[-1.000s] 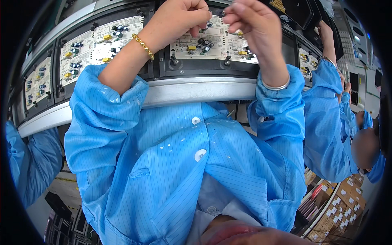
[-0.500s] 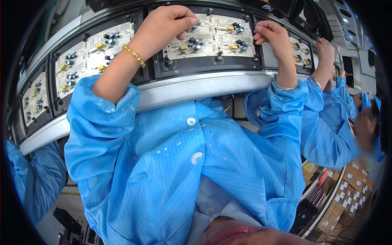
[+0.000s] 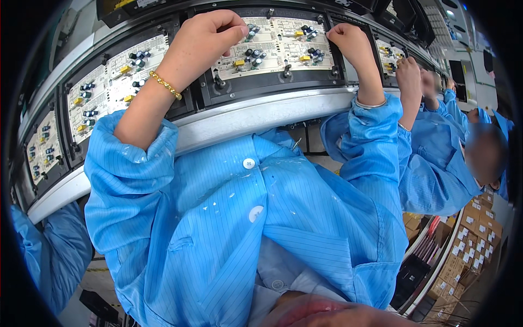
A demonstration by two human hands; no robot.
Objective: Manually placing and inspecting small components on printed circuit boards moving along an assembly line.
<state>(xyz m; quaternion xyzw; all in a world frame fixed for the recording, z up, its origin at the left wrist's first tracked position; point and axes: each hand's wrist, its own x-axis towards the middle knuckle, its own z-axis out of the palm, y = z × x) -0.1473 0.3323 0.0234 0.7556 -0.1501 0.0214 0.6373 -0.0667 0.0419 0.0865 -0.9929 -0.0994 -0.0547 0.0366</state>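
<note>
Seated at a conveyor rail, looking down over a blue smock; both forearms raised to the board lying in a black carrier straight ahead.

Left hand curled over the board's left edge, fingertips pinched together at a cluster of black capacitors; fingers closed, but whether a part sits between them cannot be told, the tips hiding it; gold bracelet on that wrist.

Right hand at the board's right edge, closed into a loose fist, knuckles touching or just above the carrier frame; nothing visible in the grip; thin bangle at the cuff.

Board already carrying several dark capacitors and yellow blocks; bare printed areas showing between them, so judged partly filled, with insertion at the upper left in hand and more spots likely open; exact count of empty holes too small to read.

Neighbouring board to the left populated much the same; further boards down the curved line likewise.

To the right, another worker's hand on the next board, same blue sleeve; stacked cartons low at the right edge.
</note>
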